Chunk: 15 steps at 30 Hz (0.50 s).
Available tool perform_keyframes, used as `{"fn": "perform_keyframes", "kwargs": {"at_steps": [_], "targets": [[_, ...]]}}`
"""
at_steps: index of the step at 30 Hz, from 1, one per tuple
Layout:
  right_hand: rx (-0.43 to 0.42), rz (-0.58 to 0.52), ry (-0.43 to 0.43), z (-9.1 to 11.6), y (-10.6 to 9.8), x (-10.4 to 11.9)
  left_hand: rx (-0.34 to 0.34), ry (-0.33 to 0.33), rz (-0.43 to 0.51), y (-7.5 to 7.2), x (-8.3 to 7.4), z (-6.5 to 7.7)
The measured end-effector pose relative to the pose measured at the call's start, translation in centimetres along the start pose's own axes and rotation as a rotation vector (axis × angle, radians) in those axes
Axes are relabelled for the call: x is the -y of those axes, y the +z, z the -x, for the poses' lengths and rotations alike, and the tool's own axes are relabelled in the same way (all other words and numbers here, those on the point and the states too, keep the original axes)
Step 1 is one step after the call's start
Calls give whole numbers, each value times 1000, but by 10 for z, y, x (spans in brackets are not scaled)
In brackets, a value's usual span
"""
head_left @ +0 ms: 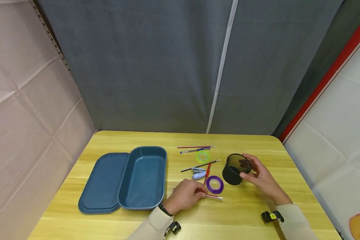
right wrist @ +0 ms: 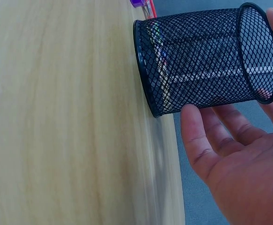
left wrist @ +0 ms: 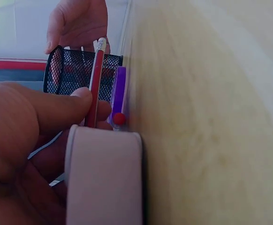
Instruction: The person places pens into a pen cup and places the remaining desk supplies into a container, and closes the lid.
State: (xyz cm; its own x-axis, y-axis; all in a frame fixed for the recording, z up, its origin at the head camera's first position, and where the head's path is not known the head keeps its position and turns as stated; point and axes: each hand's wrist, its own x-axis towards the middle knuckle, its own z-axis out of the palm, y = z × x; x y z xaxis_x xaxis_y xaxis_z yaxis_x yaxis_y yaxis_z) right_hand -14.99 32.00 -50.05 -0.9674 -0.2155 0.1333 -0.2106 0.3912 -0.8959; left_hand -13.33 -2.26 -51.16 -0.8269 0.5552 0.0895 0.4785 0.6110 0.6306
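My left hand pinches a red pencil between thumb and fingers, low over the table's front half. In the left wrist view the white-capped end of the pencil points up past the thumb. On the right, my right hand holds a black mesh pen cup by its side, thumb at the front and fingers behind. The cup stands upright on the table. Between the hands lies a purple tape roll. Just beyond the left hand are a light blue stapler and a red pen.
A dark pencil, a green tape roll, a blue pen and another red pencil lie farther back. At left an open blue box overlaps its lid. A grey curtain hangs behind the table.
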Motion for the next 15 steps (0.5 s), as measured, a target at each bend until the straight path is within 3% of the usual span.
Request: {"fn": "perform_keyframes", "kwargs": {"at_steps": [12,15], "targets": [[-1,-5,8,0,0,-1,-46,3,118,-5,-4,-1],[-3,-6,12,0,0,-1,-43,-4,185,-9,-6,-1]]}}
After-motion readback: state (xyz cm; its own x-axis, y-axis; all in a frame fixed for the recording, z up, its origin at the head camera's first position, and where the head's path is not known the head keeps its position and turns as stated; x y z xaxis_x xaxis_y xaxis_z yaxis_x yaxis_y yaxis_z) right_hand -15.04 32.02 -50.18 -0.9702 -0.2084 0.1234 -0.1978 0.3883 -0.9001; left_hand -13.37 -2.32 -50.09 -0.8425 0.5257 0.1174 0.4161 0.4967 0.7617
